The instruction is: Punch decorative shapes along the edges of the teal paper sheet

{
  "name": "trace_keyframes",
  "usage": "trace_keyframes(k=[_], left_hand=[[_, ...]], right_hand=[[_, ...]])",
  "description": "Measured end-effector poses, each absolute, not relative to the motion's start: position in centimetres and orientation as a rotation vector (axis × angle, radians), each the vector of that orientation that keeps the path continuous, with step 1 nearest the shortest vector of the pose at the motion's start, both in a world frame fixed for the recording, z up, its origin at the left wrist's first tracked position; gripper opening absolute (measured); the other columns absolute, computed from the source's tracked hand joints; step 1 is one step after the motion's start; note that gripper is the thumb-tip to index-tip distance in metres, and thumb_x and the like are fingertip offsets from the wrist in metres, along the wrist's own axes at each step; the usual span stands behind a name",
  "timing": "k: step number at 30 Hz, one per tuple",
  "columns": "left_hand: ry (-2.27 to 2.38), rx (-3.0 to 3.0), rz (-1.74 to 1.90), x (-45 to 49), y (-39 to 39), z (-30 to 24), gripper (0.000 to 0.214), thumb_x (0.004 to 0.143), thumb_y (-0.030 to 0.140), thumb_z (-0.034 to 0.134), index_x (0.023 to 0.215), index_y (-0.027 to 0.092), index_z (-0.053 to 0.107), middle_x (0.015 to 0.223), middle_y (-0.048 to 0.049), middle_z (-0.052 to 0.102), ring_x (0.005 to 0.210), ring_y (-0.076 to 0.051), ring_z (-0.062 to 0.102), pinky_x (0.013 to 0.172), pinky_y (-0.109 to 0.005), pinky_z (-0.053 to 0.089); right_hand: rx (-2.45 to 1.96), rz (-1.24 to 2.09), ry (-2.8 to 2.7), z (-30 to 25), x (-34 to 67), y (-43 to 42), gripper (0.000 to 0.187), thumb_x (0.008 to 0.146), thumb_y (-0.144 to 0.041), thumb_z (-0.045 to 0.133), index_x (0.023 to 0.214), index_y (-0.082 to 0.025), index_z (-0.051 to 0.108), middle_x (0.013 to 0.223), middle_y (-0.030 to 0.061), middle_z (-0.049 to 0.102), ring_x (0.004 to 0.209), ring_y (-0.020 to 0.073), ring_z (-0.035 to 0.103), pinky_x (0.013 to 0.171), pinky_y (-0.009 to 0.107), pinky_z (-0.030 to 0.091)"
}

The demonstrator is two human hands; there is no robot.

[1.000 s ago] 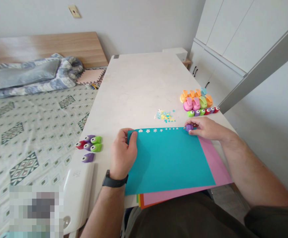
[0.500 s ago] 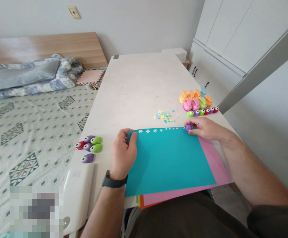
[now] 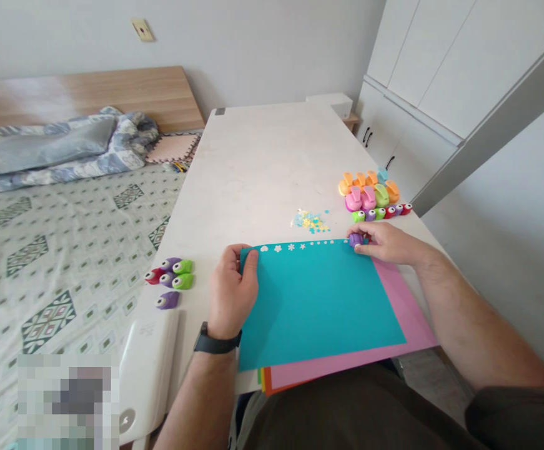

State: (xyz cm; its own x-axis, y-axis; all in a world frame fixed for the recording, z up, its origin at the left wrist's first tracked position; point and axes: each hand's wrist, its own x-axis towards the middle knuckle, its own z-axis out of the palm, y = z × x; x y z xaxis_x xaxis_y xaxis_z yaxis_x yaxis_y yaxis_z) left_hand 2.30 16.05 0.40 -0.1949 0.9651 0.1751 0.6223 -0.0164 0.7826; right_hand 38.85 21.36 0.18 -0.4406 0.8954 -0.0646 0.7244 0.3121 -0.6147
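A sheet of teal paper (image 3: 323, 300) is held at its top left corner by my left hand (image 3: 234, 284), thumb on top and fingers behind. Along its top edge runs a row of small punched shapes, among them a heart, flowers and stars. Near the top right corner, my right hand (image 3: 384, 242) grips a small purple craft punch (image 3: 356, 240) that sits over the paper's edge. Under the teal sheet, pink paper (image 3: 407, 306) sticks out at the right and bottom, with orange, yellow and green edges below it.
Small punched paper bits (image 3: 311, 220) lie beyond the sheet on the white table (image 3: 262, 156). Larger colourful punches (image 3: 368, 190) and a row of small ones stand at the right. Several small punches (image 3: 173, 275) sit at left, near a white laminator-like device (image 3: 150, 375).
The teal sheet has shifted very slightly to the left. Both hands keep their holds, and the purple punch stays at the top edge.
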Motion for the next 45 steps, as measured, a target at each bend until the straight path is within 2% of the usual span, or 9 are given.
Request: trace_keyframes(k=[10,18,31,35,38,40,42,45], left_hand=[[1.858,1.649,1.087,2.3,16.3,0.1,0.025,0.097,0.044,0.058,0.105,0.021,0.065,0.072,0.001,0.058,0.062,-0.015,0.05,0.057,-0.025,0.036],[1.873,1.636,1.083,2.3,16.4,0.0,0.026,0.096,0.044,0.058,0.105,0.021,0.065,0.067,0.0025,0.054,0.058,-0.015,0.047,0.057,-0.026,0.035],[1.889,1.641,1.032,2.1,16.5,0.0,0.025,0.097,0.044,0.057,0.105,0.021,0.064,0.074,0.0019,0.06,0.064,-0.015,0.053,0.062,-0.028,0.04],[1.877,1.623,1.046,2.0,16.7,-0.3,0.027,0.098,0.044,0.058,0.11,0.021,0.063,0.089,-0.003,0.069,0.078,-0.018,0.063,0.071,-0.03,0.047],[1.925,1.706,1.111,2.3,16.6,0.2,0.039,0.097,0.041,0.06,0.129,0.019,0.058,0.119,-0.0125,0.069,0.108,-0.025,0.066,0.09,-0.038,0.052],[1.969,1.917,1.068,2.9,16.3,1.0,0.047,0.096,0.039,0.062,0.137,0.018,0.055,0.133,-0.0169,0.063,0.125,-0.031,0.059,0.105,-0.047,0.047],[1.859,2.118,1.011,4.0,16.1,2.0,0.041,0.098,0.036,0.061,0.136,0.02,0.057,0.136,-0.0156,0.062,0.13,-0.033,0.056,0.111,-0.051,0.043],[1.578,2.311,0.884,6.9,16.6,2.6,0.034,0.101,0.032,0.056,0.134,0.023,0.059,0.133,-0.0109,0.066,0.126,-0.028,0.059,0.11,-0.047,0.046]], right_hand=[[-1.402,0.914,-2.296,0.9,38.5,21.0,0.038,0.089,-0.035,0.067,0.125,-0.022,0.069,0.119,0.0082,0.074,0.1,0.0264,0.068,0.09,0.039,0.051],[-1.397,0.898,-2.306,1.0,38.4,20.9,0.039,0.089,-0.035,0.067,0.126,-0.022,0.069,0.117,0.0089,0.074,0.101,0.0264,0.069,0.09,0.038,0.052],[-1.4,0.981,-2.268,0.8,38.4,21.0,0.036,0.088,-0.032,0.069,0.124,-0.024,0.068,0.118,0.0069,0.075,0.106,0.0271,0.07,0.097,0.041,0.052],[-1.386,0.974,-2.254,0.8,38.3,20.9,0.035,0.088,-0.031,0.069,0.123,-0.025,0.069,0.118,0.0065,0.075,0.106,0.0271,0.07,0.096,0.04,0.052],[-1.394,0.941,-2.246,0.9,38.3,20.9,0.036,0.088,-0.031,0.069,0.123,-0.024,0.069,0.12,0.0071,0.074,0.106,0.0269,0.069,0.095,0.04,0.051],[-1.393,0.926,-2.25,1.0,38.3,20.8,0.035,0.088,-0.031,0.069,0.122,-0.023,0.069,0.119,0.0073,0.074,0.105,0.0265,0.069,0.093,0.039,0.051],[-1.382,0.92,-2.26,1.1,38.2,20.8,0.035,0.088,-0.031,0.068,0.122,-0.022,0.07,0.119,0.0076,0.074,0.103,0.0261,0.069,0.092,0.039,0.051],[-1.371,0.914,-2.265,1.2,38.2,20.7,0.035,0.088,-0.031,0.069,0.122,-0.022,0.07,0.119,0.0079,0.074,0.103,0.0262,0.069,0.091,0.038,0.051]])
